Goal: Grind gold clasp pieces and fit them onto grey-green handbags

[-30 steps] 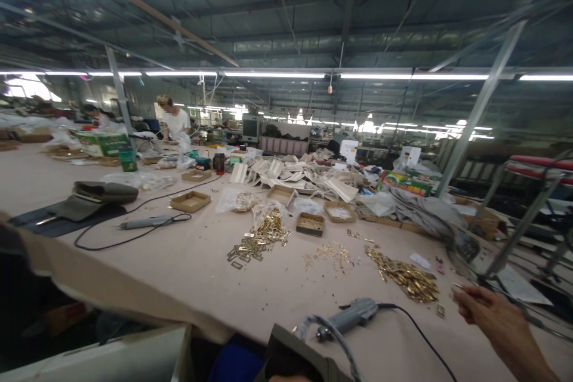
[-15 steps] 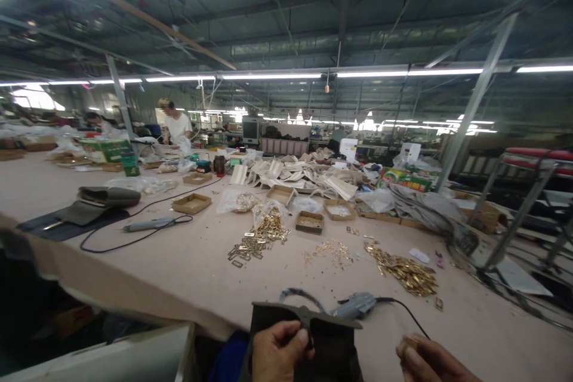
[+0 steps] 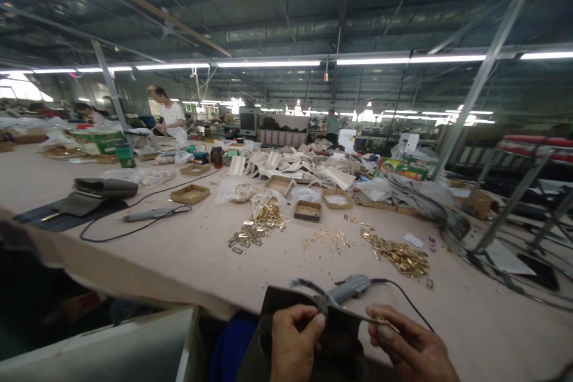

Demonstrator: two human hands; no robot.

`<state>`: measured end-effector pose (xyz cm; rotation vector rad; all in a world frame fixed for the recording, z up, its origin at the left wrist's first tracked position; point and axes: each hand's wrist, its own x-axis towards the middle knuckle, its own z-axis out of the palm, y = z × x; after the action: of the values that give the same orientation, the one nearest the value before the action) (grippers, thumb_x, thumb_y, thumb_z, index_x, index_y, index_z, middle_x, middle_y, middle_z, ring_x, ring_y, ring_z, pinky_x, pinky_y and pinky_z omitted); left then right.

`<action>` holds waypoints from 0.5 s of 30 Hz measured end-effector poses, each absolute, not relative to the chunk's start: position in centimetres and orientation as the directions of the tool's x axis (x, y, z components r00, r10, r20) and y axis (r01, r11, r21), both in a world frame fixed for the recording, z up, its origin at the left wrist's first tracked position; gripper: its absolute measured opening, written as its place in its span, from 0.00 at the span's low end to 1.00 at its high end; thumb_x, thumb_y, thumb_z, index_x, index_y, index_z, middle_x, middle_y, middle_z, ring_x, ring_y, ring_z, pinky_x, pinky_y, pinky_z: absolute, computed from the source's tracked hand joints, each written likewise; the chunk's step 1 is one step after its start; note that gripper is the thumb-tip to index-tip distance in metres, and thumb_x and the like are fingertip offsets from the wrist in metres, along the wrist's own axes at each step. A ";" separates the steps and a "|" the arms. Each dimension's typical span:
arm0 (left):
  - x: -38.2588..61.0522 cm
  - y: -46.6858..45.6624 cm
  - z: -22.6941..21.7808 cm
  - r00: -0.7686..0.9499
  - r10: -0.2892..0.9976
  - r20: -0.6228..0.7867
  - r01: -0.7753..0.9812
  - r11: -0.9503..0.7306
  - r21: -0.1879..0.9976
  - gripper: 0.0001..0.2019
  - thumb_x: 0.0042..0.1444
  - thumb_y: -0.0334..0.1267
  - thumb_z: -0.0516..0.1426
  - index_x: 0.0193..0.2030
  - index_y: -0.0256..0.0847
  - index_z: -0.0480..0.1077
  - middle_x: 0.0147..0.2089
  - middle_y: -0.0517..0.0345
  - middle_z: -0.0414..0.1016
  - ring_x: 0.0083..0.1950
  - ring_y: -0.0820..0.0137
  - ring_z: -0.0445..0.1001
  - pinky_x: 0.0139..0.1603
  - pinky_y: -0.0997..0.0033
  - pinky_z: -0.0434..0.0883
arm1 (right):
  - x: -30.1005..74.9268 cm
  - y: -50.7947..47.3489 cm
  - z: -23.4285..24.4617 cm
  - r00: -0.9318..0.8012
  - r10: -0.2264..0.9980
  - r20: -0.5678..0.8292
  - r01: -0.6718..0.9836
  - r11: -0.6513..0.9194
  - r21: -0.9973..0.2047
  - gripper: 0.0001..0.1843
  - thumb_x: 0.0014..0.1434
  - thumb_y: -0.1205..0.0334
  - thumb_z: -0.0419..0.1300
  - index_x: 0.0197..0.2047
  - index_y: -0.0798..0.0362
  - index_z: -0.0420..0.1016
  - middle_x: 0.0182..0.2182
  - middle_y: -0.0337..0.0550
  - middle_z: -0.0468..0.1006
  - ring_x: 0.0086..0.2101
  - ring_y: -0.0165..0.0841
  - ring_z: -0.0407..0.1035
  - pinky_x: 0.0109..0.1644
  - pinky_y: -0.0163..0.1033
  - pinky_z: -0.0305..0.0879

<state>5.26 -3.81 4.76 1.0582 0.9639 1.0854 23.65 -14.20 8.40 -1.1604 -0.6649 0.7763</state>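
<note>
My left hand pinches a dark olive piece of bag material near the middle of its upper edge, at the bottom of the view. My right hand is just to the right of that piece. Between its thumb and fingers is a small gold metal fitting, held almost flat; its exact shape is partly covered. Behind the olive piece lies a grey corded electric screwdriver on the table.
Gold fittings, rectangular metal frames and tiny gold parts lie on the table. Further back are cardboard trays. Another grey screwdriver and a folded olive piece are left. A co-worker stands beyond.
My right hand has moved left and up, bringing the gold fitting close to the olive piece. My left hand keeps its pinch, slightly further right in view. The camera view has tilted down a little.
</note>
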 end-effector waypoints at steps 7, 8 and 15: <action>6.0 -3.8 6.3 0.253 0.958 -0.132 -0.249 0.196 0.949 0.17 0.41 0.42 0.74 0.34 0.31 0.85 0.27 0.50 0.81 0.25 0.71 0.75 0.22 0.79 0.67 | 23.5 -12.4 7.6 0.469 0.821 0.325 -0.039 0.386 -0.922 0.12 0.56 0.56 0.76 0.44 0.50 0.91 0.48 0.53 0.83 0.52 0.45 0.77 0.53 0.45 0.78; 6.0 -3.8 6.3 0.260 0.955 -0.141 -0.256 0.210 0.944 0.17 0.41 0.42 0.74 0.34 0.30 0.85 0.26 0.51 0.80 0.24 0.73 0.73 0.21 0.79 0.66 | 23.4 -12.3 7.4 0.460 0.818 0.344 0.008 0.383 -0.924 0.11 0.57 0.58 0.76 0.44 0.49 0.91 0.48 0.52 0.83 0.52 0.44 0.77 0.54 0.45 0.78; 6.0 -3.5 6.5 0.307 0.941 -0.146 -0.314 0.245 0.917 0.17 0.41 0.41 0.75 0.35 0.29 0.84 0.25 0.52 0.80 0.23 0.72 0.75 0.23 0.76 0.72 | 22.8 -11.9 7.1 0.421 0.788 0.449 0.141 0.433 -0.891 0.09 0.58 0.62 0.76 0.43 0.48 0.90 0.44 0.49 0.82 0.47 0.40 0.78 0.48 0.43 0.78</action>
<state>5.99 -3.53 6.45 0.9283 0.8409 1.0107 22.81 -11.87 7.10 -1.0692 -1.0828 0.5208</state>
